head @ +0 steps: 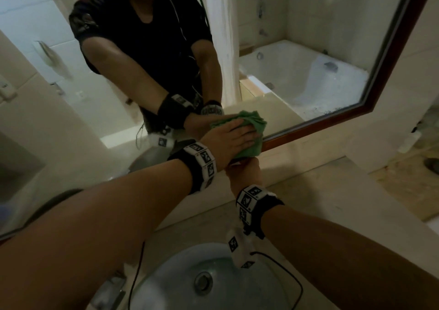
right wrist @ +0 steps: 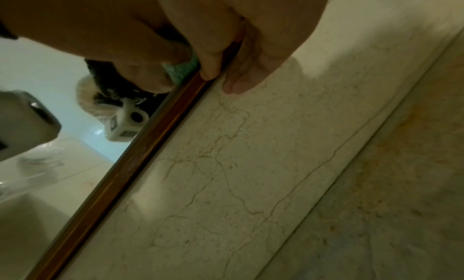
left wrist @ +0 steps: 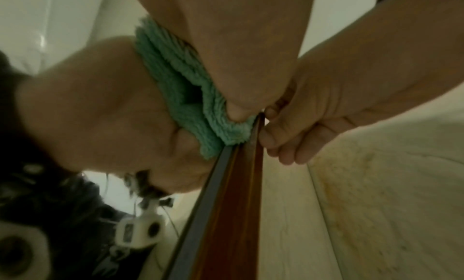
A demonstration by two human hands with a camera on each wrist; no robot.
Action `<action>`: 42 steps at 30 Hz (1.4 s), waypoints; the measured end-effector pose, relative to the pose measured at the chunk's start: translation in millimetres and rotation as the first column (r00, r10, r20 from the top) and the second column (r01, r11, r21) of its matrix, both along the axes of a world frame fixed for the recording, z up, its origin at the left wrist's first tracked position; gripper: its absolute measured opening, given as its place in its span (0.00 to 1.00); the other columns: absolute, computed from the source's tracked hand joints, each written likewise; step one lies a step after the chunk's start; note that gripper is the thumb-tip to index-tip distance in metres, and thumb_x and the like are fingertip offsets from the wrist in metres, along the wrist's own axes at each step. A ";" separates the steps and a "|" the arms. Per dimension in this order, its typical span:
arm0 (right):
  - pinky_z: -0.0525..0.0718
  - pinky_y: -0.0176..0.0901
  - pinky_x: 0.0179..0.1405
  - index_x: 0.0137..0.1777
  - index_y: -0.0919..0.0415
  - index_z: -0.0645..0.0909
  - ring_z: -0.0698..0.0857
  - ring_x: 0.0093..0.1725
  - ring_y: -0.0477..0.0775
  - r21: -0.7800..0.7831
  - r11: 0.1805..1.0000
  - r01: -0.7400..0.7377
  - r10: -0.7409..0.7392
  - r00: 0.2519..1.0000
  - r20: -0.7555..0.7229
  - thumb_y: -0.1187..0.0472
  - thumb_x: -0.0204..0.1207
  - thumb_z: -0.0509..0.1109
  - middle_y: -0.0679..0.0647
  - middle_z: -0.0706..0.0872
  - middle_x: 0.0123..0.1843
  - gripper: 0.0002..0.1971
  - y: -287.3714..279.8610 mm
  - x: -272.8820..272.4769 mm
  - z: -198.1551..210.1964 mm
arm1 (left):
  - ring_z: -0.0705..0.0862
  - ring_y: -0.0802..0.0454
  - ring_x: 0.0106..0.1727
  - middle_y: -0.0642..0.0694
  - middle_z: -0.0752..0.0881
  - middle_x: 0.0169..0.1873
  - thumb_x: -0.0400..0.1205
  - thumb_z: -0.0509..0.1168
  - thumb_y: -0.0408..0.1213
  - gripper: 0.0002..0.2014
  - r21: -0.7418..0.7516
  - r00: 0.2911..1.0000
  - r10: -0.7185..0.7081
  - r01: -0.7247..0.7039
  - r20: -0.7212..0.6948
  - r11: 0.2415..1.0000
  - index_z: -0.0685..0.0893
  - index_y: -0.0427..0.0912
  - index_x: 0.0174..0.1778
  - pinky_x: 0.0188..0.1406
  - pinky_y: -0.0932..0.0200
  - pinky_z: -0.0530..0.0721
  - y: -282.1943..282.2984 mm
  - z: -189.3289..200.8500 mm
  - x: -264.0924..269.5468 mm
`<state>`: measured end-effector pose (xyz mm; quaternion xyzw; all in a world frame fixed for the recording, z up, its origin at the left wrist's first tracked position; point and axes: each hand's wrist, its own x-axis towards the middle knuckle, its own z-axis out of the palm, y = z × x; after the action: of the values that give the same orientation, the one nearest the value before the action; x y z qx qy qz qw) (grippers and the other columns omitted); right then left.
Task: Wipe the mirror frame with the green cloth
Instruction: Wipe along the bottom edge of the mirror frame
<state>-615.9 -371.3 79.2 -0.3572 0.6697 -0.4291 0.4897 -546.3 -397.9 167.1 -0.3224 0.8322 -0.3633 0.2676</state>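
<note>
The green cloth (head: 250,148) is bunched against the bottom rail of the brown wooden mirror frame (head: 394,48). My left hand (head: 232,136) lies flat on the cloth with straight fingers, pressing it onto the rail and the glass. Seen from the left wrist, the cloth (left wrist: 180,81) is squeezed between that hand (left wrist: 226,46) and the frame (left wrist: 238,205). My right hand (head: 244,169) sits just below, partly hidden by the left wrist. From the right wrist, its thumb (right wrist: 209,69) touches the frame (right wrist: 150,145) and its fingertips rest on the marble wall, holding nothing.
A round sink basin (head: 202,281) with a metal drain lies under my forearms, set in a marble counter (head: 332,203). A veined marble strip (right wrist: 251,165) runs below the frame. The mirror reflects a bathtub, a curtain and the person. Thin cables hang from both wrists.
</note>
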 end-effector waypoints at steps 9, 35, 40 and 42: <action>0.80 0.45 0.41 0.56 0.61 0.74 0.86 0.49 0.59 -0.007 1.000 -0.015 0.015 1.000 -0.016 0.54 0.72 0.77 0.56 0.88 0.51 0.20 1.8 -4.7 -3.1 | 0.56 0.42 0.82 0.44 0.57 0.82 0.84 0.52 0.48 0.31 -0.153 0.988 -0.103 0.085 -0.116 0.985 0.57 0.43 0.83 0.79 0.45 0.36 -1.4 30.8 20.7; 0.77 0.48 0.42 0.60 0.63 0.73 0.82 0.49 0.63 0.015 0.997 -0.073 0.074 0.983 -0.168 0.52 0.77 0.73 0.62 0.84 0.55 0.20 -19.8 -51.0 11.8 | 0.63 0.37 0.79 0.40 0.61 0.81 0.79 0.58 0.55 0.36 -0.497 0.713 -0.155 -0.300 -0.684 0.815 0.61 0.44 0.82 0.79 0.39 0.50 11.0 54.8 26.9; 0.79 0.48 0.45 0.55 0.60 0.70 0.83 0.51 0.62 0.013 0.996 -0.089 0.090 0.974 -0.209 0.52 0.77 0.73 0.61 0.85 0.57 0.17 -19.0 -46.4 13.2 | 0.62 0.36 0.76 0.39 0.60 0.81 0.79 0.58 0.53 0.36 -0.462 0.747 -0.125 -0.261 -0.653 0.848 0.60 0.41 0.82 0.77 0.37 0.53 16.1 30.8 45.8; 0.79 0.45 0.45 0.52 0.58 0.69 0.84 0.53 0.61 0.012 0.997 -0.074 0.075 0.977 -0.201 0.52 0.76 0.73 0.60 0.86 0.56 0.17 -19.3 -46.3 11.7 | 0.62 0.38 0.76 0.41 0.61 0.81 0.79 0.61 0.52 0.36 -0.417 0.792 -0.122 -0.178 -0.598 0.891 0.61 0.42 0.82 0.77 0.39 0.52 16.5 11.5 48.3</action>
<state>-662.1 -390.6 90.9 -0.4224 0.7030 -0.3705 0.4361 -498.0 -381.4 178.6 -0.4876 0.7605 -0.4190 -0.0917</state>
